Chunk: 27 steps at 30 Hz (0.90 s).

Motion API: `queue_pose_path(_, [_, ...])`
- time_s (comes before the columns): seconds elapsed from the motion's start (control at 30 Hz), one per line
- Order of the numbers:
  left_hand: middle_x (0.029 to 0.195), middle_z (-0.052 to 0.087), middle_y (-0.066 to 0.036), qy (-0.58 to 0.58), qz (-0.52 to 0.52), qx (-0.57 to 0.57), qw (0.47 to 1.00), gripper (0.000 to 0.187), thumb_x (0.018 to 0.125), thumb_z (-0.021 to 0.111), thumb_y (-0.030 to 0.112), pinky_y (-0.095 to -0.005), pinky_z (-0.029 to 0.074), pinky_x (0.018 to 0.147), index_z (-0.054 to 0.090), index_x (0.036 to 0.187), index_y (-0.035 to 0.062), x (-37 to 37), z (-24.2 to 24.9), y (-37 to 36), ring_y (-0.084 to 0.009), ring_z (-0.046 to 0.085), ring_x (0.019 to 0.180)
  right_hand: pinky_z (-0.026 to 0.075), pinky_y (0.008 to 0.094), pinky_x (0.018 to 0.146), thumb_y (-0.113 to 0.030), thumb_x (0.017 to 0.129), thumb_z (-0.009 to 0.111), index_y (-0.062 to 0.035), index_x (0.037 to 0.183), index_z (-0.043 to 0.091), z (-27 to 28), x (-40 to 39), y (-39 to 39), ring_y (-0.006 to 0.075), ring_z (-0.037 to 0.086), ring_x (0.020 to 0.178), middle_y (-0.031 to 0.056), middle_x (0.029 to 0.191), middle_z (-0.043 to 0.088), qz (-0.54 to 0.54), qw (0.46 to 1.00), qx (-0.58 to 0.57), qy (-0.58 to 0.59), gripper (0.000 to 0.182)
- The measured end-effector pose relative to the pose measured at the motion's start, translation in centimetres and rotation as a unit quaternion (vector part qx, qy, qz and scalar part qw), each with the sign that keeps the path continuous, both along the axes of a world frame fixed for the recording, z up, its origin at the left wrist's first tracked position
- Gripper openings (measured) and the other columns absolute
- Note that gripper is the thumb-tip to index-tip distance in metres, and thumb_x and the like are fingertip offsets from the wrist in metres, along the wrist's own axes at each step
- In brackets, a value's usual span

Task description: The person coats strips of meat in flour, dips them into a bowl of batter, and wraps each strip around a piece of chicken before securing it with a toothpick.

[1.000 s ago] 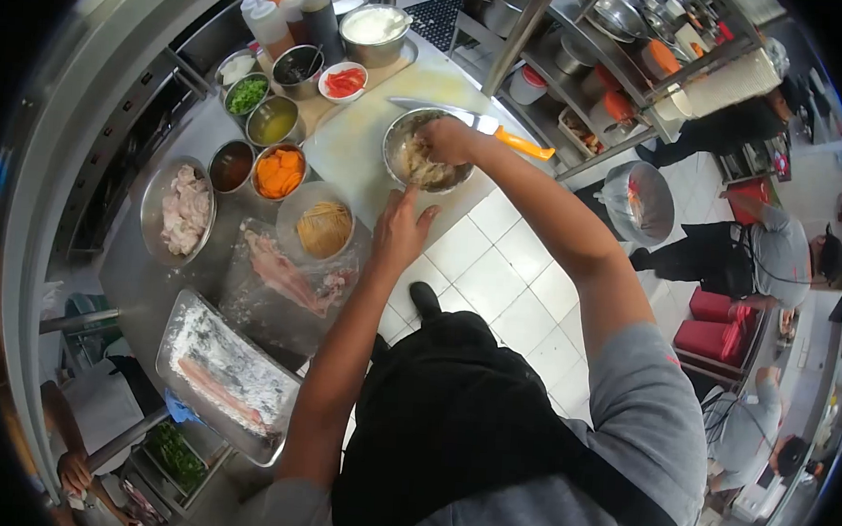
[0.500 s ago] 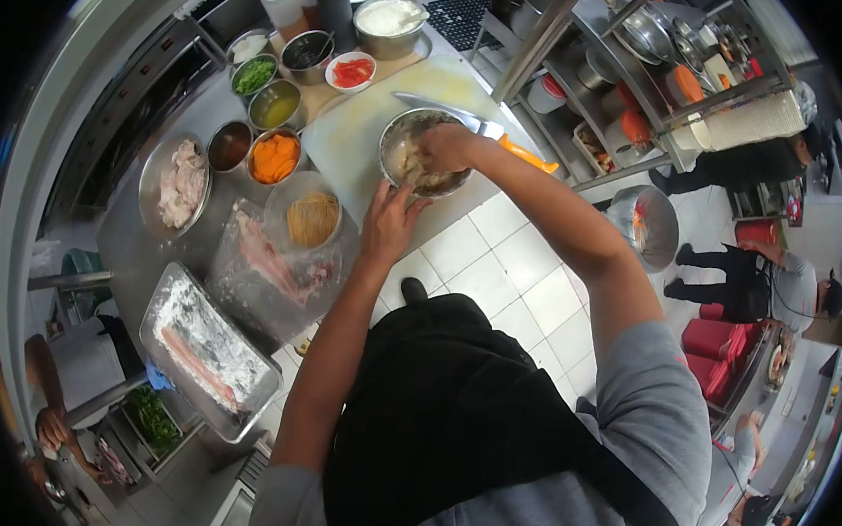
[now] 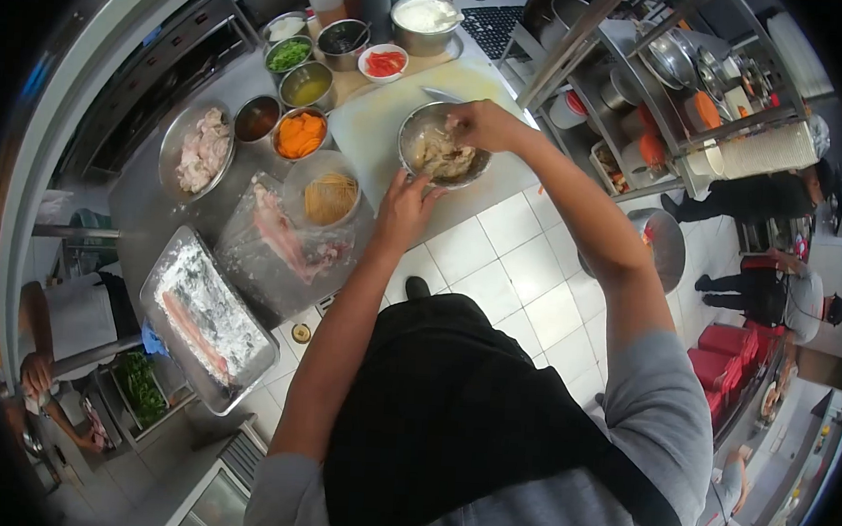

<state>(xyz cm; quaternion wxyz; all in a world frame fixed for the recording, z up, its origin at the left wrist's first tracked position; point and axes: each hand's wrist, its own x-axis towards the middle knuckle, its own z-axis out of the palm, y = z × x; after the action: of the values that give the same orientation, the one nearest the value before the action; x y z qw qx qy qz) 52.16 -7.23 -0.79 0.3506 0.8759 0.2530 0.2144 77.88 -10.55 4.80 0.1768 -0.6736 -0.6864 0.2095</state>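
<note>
A metal bowl (image 3: 405,154) holding a wet, pale mixture with raw meat-like pieces (image 3: 438,155) stands on the cutting board (image 3: 376,127). My left hand (image 3: 407,208) steadies the bowl at its near left side, fingers against the rim. Over the bowl's right side is my right hand (image 3: 486,126), its fingers bunched together and pointing down at the mixture; what is between them I cannot make out. Beyond the bowl lies a knife (image 3: 440,94), only part of its blade showing past my right hand.
Ingredient bowls line the left and back: orange slices (image 3: 300,136), red strips (image 3: 386,64), chopped greens (image 3: 288,56), white powder (image 3: 427,16) and raw meat (image 3: 203,152). Nearer are noodle-like strands (image 3: 330,198), a fish fillet (image 3: 284,235) and a floured tray (image 3: 210,319). Co-workers stand at both sides.
My right hand has risen out of the mixture towards the bowl's right side, so more of the contents show. My left hand stays at the rim. The whole view has shifted slightly.
</note>
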Motion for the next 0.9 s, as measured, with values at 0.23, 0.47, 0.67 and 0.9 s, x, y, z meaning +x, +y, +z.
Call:
queue_pose_path(0.23, [0.119, 0.061, -0.025, 0.006, -0.022, -0.012, 1.0, 0.049, 0.089, 0.07, 0.024, -0.0436, 0.052, 0.085, 0.057, 0.129, 0.0004, -0.9, 1.1, 0.1, -0.0386, 0.062, 0.103, 0.056, 0.0279, 0.07, -0.008, 0.092, 0.063, -0.0036, 0.117, 0.062, 0.2, 0.3, -2.6, 0.0148, 0.064, 0.09, 0.0038, 0.105, 0.066, -0.205, 0.867, -0.024, 0.454, 0.026])
queue_pose_path(0.47, [0.107, 0.066, -0.017, -0.061, -0.016, -0.148, 0.987, 0.041, 0.089, 0.067, 0.012, -0.0341, 0.052, 0.078, 0.058, 0.126, -0.002, -11.8, 5.9, 2.3, -0.0252, 0.066, 0.088, 0.056, 0.0272, 0.074, -0.005, 0.091, 0.062, -0.0076, 0.113, 0.059, -1.0, -1.6, -3.1, 0.0129, 0.062, 0.086, 0.0012, 0.1, 0.061, -0.259, 0.728, 0.018, 0.635, 0.022])
queue_pose_path(0.67, [0.098, 0.069, -0.013, -0.082, 0.21, -0.122, 0.967, 0.029, 0.089, 0.064, 0.003, -0.0303, 0.051, 0.072, 0.064, 0.118, -0.0005, -31.5, 8.3, 4.7, -0.0186, 0.064, 0.081, 0.055, 0.0306, 0.086, -0.01, 0.093, 0.057, -0.007, 0.12, 0.059, 3.0, -10.8, 0.0, 0.0167, 0.065, 0.096, 0.004, 0.108, 0.066, -0.116, 0.735, 0.007, 0.668, 0.027])
queue_pose_path(0.9, [0.101, 0.065, -0.018, 0.016, 0.429, 0.013, 0.903, 0.029, 0.081, 0.067, -0.002, -0.0366, 0.051, 0.078, 0.065, 0.11, 0.0001, -53.4, 5.2, 5.3, -0.0289, 0.064, 0.085, 0.05, 0.0273, 0.079, 0.004, 0.084, 0.065, -0.0038, 0.106, 0.061, 2.1, -40.0, 6.1, 0.0099, 0.057, 0.085, -0.0005, 0.093, 0.056, 0.148, 0.834, -0.063, 0.528, 0.024])
